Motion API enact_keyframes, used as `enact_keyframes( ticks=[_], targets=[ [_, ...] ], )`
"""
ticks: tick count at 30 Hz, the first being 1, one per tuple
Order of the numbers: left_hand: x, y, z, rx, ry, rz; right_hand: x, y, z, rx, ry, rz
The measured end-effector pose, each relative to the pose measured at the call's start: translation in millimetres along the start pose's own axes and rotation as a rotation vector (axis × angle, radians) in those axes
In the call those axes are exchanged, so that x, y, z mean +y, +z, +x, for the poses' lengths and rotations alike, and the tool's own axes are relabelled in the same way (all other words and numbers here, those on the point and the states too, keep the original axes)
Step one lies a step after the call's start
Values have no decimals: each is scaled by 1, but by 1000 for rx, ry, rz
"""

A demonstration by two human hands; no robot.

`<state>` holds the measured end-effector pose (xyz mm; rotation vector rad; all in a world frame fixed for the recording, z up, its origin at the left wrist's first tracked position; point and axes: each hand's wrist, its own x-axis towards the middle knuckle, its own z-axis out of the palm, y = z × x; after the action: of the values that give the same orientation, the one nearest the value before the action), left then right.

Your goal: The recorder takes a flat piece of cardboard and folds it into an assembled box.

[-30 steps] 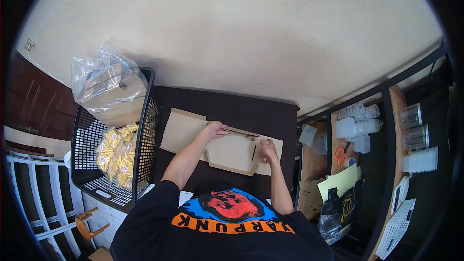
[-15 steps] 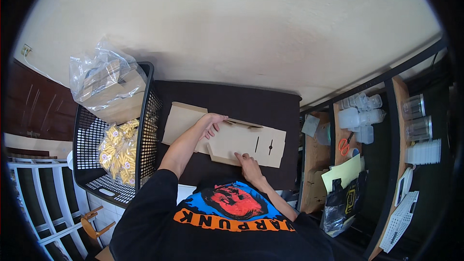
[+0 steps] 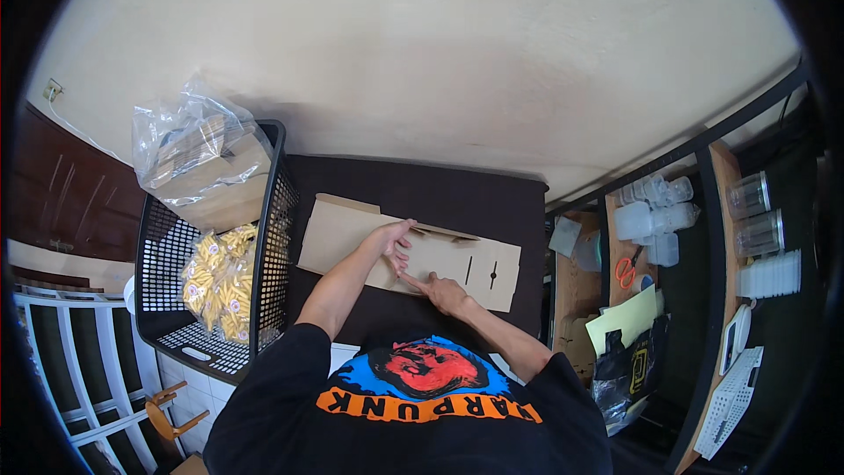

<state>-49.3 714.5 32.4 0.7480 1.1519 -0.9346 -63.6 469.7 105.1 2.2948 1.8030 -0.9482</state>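
Observation:
A flat brown cardboard box blank (image 3: 457, 257) lies across the dark-covered table, with slots cut near its right end. A narrow flap along its far edge stands partly raised. My left hand (image 3: 392, 244) rests over the middle of the blank, fingers apart, its fingertips at the far flap's left end. Close by on the near side, my right hand (image 3: 444, 293) has its index finger stretched out along the cardboard's near edge, almost meeting the left hand's fingers. Neither hand grasps the sheet.
Left of the table stands a black perforated basket (image 3: 280, 202), holding bagged yellow pieces (image 3: 220, 286) and a clear plastic bag of folded cardboard (image 3: 207, 163). Shelves on the right carry plastic containers (image 3: 655, 215), orange-handled scissors (image 3: 626, 273) and a black bag (image 3: 629, 369). A wall rises behind the table.
My right hand has moved left along the near edge toward my left hand. The near flap, raised before, now looks pressed flat. My left hand has shifted slightly right and nearer.

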Motion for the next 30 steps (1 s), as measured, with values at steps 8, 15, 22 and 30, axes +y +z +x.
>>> enact_keyframes(
  ticks=[8, 15, 22, 30],
  targets=[
    [-24, 1, -19, 25, 86, -29, 0, 7, -3, 8, 58, -31],
    [-40, 26, -52, 878, 1143, 922, 17, 5, -16, 95, 36, 229],
    [-40, 12, -34, 382, 1241, 1285, 34, 27, -3, 157, 84, 403],
    [-55, 24, -80, 533, 1091, 1712, 20, 21, -8, 529, 738, 387]
  ],
)
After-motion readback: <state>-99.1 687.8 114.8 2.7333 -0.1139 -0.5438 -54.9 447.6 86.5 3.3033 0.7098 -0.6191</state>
